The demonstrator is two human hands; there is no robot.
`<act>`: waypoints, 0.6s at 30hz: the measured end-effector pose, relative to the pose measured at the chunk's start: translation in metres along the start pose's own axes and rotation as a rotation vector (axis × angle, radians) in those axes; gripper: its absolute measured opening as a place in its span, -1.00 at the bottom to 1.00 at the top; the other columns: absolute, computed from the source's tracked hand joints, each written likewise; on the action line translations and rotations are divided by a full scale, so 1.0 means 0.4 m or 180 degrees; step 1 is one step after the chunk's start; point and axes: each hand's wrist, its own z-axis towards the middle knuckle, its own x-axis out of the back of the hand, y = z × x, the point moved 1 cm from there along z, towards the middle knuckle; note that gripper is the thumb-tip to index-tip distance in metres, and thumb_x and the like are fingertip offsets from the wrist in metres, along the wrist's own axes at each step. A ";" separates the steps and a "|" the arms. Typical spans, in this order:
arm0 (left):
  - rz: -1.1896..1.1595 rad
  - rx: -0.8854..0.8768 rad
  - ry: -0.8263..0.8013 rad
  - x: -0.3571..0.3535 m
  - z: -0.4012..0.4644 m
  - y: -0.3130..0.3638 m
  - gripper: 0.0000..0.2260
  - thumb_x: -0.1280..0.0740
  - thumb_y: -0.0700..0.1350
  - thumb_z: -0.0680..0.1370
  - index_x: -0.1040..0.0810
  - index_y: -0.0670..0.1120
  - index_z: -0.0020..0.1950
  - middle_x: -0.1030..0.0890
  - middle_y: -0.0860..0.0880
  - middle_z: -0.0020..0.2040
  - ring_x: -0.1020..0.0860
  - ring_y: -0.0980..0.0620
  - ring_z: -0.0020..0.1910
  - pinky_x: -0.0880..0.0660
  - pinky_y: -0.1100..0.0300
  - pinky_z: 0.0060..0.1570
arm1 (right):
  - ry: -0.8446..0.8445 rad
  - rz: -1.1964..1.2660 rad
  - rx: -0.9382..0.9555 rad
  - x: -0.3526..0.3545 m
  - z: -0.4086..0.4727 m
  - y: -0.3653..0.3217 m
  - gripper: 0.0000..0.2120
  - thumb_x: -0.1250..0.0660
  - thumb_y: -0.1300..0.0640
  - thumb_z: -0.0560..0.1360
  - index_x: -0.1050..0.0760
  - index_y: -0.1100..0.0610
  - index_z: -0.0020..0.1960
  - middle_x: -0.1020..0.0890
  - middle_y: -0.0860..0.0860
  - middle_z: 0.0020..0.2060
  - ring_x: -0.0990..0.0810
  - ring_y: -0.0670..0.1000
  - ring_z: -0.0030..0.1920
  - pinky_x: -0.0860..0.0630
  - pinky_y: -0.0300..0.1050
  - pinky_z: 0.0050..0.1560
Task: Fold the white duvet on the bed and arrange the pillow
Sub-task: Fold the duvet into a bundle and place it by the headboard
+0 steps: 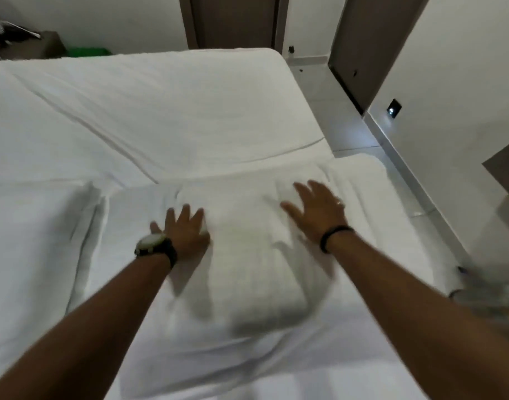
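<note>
While flat on the pillow (247,255), left hand (184,229) and right hand (314,209), each grip wide, empty.

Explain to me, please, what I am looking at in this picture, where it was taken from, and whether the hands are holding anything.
There is no machine here: a person wears a wide-angle camera on the head, so you look forward and down along their two bare arms. The left hand, with a watch at the wrist, lies flat with fingers spread on a white pillow. The right hand, with a dark band at the wrist, is open too, on or just above the same pillow; blur hides which. Neither hand has a grip on anything. The pillow lies on a bed covered in white linen, with a second pillow beside it on the left. Beyond are walls and dark doors.
</note>
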 end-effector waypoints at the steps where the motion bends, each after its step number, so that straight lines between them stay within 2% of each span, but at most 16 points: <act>1: -0.0001 -0.0014 0.0057 -0.058 -0.008 -0.013 -0.41 0.01 0.26 0.59 0.11 0.19 0.58 0.16 0.06 0.63 0.19 -0.11 0.59 0.16 -0.34 0.46 | -0.0211 -0.0031 0.0104 -0.060 -0.026 -0.003 -0.31 -0.03 -0.38 0.54 -0.06 -0.10 0.57 -0.03 0.03 0.59 0.06 0.07 0.57 0.06 0.21 0.52; 3: -0.0075 -0.0008 0.0374 -0.124 -0.027 -0.038 -0.38 0.11 0.34 0.57 0.17 0.19 0.58 0.21 0.06 0.62 0.23 -0.07 0.58 0.22 -0.32 0.46 | -0.0362 -0.0257 0.0291 -0.149 -0.065 0.006 -0.27 0.05 -0.43 0.52 0.03 -0.12 0.58 0.09 0.00 0.60 0.21 0.06 0.57 0.21 0.24 0.51; 6: 0.0035 -0.0060 0.0669 -0.153 -0.047 -0.030 -0.28 0.19 0.44 0.49 0.18 0.17 0.58 0.23 0.02 0.62 0.27 -0.12 0.57 0.26 -0.30 0.44 | -0.0280 -0.0453 0.0272 -0.203 -0.059 0.030 -0.25 0.11 -0.45 0.50 0.09 -0.11 0.58 0.15 0.01 0.59 0.30 0.08 0.56 0.28 0.32 0.48; 10: -0.0128 -0.0667 0.0850 -0.157 -0.066 0.111 -0.23 0.17 0.51 0.45 0.18 0.20 0.58 0.29 0.03 0.59 0.32 -0.07 0.56 0.26 -0.28 0.46 | -0.0011 -0.0460 0.0500 -0.217 0.003 -0.035 -0.22 0.21 -0.46 0.46 0.05 -0.12 0.57 0.08 0.02 0.60 0.22 0.11 0.57 0.26 0.37 0.44; 12: -0.0046 -0.0893 0.0817 -0.167 -0.057 0.159 -0.21 0.16 0.55 0.43 0.16 0.23 0.58 0.28 0.09 0.59 0.32 -0.01 0.56 0.27 -0.30 0.45 | 0.0041 -0.0724 0.0697 -0.205 0.048 -0.014 -0.22 0.18 -0.47 0.45 0.01 -0.13 0.57 0.04 -0.01 0.60 0.17 0.07 0.58 0.29 0.36 0.42; 14: 0.0033 -0.0695 0.0750 -0.179 -0.042 0.133 -0.18 0.18 0.59 0.39 0.18 0.24 0.57 0.29 0.13 0.58 0.33 0.04 0.56 0.29 -0.31 0.44 | 0.0082 -0.1004 0.0478 -0.165 0.086 0.120 -0.22 0.14 -0.47 0.47 0.03 -0.11 0.58 0.06 -0.04 0.60 0.17 0.02 0.58 0.34 0.27 0.44; 16: 0.0089 -0.0343 0.0799 -0.194 -0.038 0.065 -0.15 0.19 0.60 0.37 0.24 0.24 0.56 0.32 0.15 0.58 0.37 0.06 0.54 0.30 -0.32 0.44 | 0.0193 -0.1137 0.0035 -0.115 0.095 0.305 -0.20 0.20 -0.47 0.47 0.12 -0.08 0.58 0.14 -0.08 0.59 0.21 -0.03 0.57 0.34 0.19 0.47; 18: 0.0194 -0.0170 0.0718 -0.198 -0.051 0.022 -0.14 0.19 0.61 0.37 0.27 0.22 0.56 0.36 0.14 0.57 0.39 0.06 0.53 0.30 -0.32 0.44 | 0.0159 -0.1185 -0.0362 -0.086 0.081 0.415 -0.26 0.22 -0.46 0.49 0.25 -0.16 0.56 0.27 -0.16 0.56 0.30 -0.02 0.56 0.31 0.31 0.44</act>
